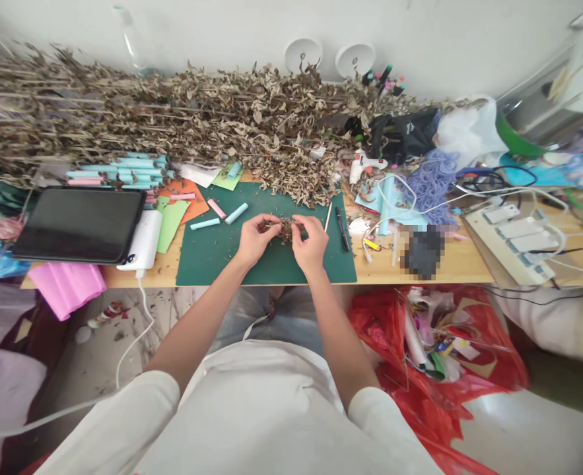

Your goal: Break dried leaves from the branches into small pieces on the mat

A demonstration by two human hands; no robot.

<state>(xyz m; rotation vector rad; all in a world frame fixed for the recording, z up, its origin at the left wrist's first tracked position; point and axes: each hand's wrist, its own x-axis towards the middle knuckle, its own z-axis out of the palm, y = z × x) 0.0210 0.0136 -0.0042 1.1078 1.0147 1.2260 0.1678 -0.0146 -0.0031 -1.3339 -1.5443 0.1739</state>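
Note:
Over the green cutting mat (212,260), my left hand (257,239) and my right hand (309,241) face each other with fingers pinched. Between them is a small clump of dried leaves (286,231), gripped from both sides. Just beyond lies a loose heap of dried leaves (296,178) on the mat's far edge. Left of my left hand are a blue paper roll (236,213), a second blue roll (205,224) and a pink roll (216,208). A thin white stick (328,216) and a black pen (342,229) lie right of my right hand.
Dried leafy stalks (147,112) stretch along the back wall. At left are stacked paper rolls (127,170), a black tablet (80,224) and a white power bank (143,243). To the right sit a glue gun (364,165), purple yarn (432,188) and a power strip (509,241).

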